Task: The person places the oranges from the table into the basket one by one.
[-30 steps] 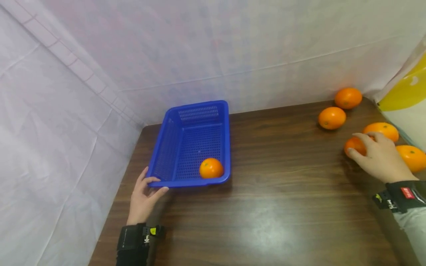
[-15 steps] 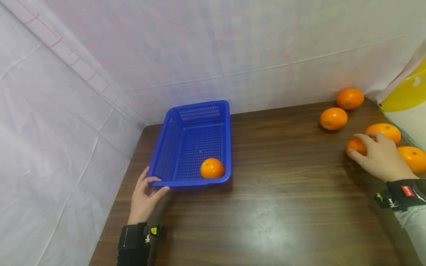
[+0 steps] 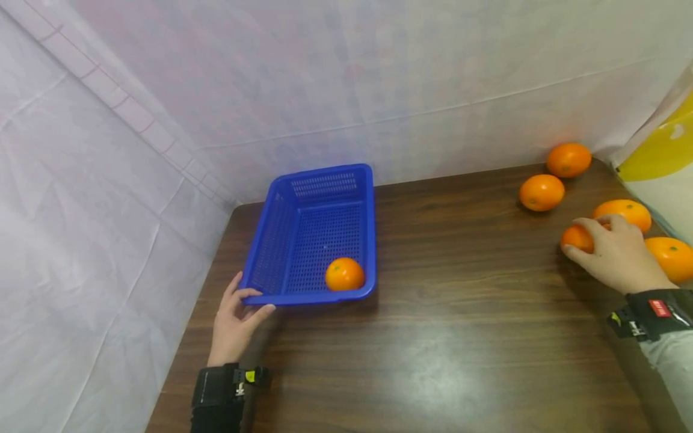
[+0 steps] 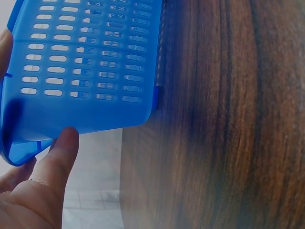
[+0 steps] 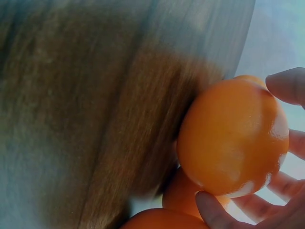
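Right hand [image 3: 622, 255] curled round one orange [image 3: 577, 239] at the right of the counter [image 3: 460, 349], left hand [image 3: 233, 331] pinching the blue basket [image 3: 303, 299] by its near-left corner, second orange [image 3: 344, 275] inside, near-right, two oranges [image 3: 671, 258] beside the right hand, another pair [image 3: 542, 193] farther back.

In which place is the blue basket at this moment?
In the head view, the blue basket stands at left on the table, the left hand holding its near left corner.

No word or number is legible. Near the surface's [image 3: 433, 337] right edge, the right wrist's strap [image 3: 644, 310] bears a red label [image 3: 659, 308] whose lettering is too blurred to read; near the left edge, the left wrist's strap [image 3: 213, 388] shows tiny unreadable white marks [image 3: 239, 389].
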Demonstrator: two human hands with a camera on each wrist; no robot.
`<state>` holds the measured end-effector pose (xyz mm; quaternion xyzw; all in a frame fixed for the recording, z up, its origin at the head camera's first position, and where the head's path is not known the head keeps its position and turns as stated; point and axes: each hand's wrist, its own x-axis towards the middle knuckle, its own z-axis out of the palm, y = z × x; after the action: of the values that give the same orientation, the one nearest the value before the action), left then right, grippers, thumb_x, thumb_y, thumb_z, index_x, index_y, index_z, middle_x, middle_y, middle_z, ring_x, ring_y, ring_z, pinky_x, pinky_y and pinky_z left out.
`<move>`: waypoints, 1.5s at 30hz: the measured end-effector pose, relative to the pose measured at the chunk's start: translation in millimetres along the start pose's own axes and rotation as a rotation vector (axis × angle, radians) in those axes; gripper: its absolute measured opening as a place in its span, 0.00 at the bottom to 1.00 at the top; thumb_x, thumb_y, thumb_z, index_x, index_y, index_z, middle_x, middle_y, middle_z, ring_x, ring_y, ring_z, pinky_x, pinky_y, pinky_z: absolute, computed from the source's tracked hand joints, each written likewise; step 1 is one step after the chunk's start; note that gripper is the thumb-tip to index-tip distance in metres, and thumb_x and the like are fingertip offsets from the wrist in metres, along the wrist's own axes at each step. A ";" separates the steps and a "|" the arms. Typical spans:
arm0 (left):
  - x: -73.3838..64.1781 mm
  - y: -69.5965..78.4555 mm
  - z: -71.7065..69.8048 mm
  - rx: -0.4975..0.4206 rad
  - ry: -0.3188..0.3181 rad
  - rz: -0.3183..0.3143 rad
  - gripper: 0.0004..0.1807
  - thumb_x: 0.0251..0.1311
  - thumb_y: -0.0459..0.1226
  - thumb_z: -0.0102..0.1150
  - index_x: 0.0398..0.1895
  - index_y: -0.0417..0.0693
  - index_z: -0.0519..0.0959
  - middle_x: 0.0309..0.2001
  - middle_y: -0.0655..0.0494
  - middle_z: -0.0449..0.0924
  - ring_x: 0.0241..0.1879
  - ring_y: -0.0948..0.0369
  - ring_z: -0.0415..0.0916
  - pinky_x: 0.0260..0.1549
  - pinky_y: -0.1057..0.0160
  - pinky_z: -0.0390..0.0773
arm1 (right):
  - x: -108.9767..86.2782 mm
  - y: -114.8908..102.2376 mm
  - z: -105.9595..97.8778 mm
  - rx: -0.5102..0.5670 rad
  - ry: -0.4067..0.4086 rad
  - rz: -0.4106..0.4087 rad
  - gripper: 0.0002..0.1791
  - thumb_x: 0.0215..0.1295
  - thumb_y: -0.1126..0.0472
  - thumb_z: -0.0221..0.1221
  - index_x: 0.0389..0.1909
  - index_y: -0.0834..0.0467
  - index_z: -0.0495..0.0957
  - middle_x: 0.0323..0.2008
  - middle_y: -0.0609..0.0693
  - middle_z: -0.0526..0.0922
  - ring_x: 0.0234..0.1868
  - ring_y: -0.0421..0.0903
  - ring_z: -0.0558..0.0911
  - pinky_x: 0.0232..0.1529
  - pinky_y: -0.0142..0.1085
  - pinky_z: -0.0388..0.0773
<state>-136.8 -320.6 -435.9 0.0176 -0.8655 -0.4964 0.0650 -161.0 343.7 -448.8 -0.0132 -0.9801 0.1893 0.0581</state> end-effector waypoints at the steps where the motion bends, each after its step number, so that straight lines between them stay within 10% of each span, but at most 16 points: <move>1: 0.0 0.1 0.0 0.003 -0.001 -0.001 0.20 0.56 0.38 0.74 0.47 0.38 0.78 0.80 0.56 0.50 0.75 0.43 0.59 0.58 0.78 0.74 | -0.1 0.0 0.0 -0.001 0.000 0.000 0.30 0.71 0.47 0.57 0.62 0.66 0.66 0.57 0.82 0.59 0.51 0.85 0.62 0.47 0.76 0.63; 26: 0.5 -1.0 2.1 -0.018 -0.009 -0.008 0.20 0.57 0.38 0.74 0.46 0.37 0.77 0.80 0.56 0.49 0.75 0.43 0.58 0.56 0.81 0.73 | 0.0 7.9 10.9 0.031 -0.042 0.059 0.42 0.69 0.43 0.59 0.70 0.66 0.55 0.61 0.87 0.53 0.46 0.88 0.64 0.44 0.79 0.65; 33: -0.9 0.5 0.3 0.018 -0.018 -0.017 0.21 0.57 0.40 0.74 0.48 0.40 0.77 0.81 0.56 0.48 0.76 0.43 0.57 0.64 0.57 0.74 | 0.7 9.0 11.9 0.025 -0.055 0.038 0.44 0.71 0.42 0.58 0.73 0.67 0.54 0.62 0.86 0.53 0.49 0.87 0.64 0.48 0.79 0.64; 45: -0.5 -0.1 -1.0 -0.012 -0.016 -0.013 0.21 0.57 0.39 0.74 0.49 0.39 0.77 0.81 0.57 0.47 0.76 0.43 0.57 0.59 0.77 0.73 | 1.7 3.5 7.8 0.034 -0.048 0.017 0.41 0.71 0.42 0.57 0.70 0.67 0.56 0.61 0.86 0.55 0.50 0.85 0.65 0.47 0.78 0.66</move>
<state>-136.2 -321.4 -435.6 0.0186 -0.8627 -0.5023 0.0550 -163.6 344.2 -457.1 -0.0160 -0.9777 0.2065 0.0334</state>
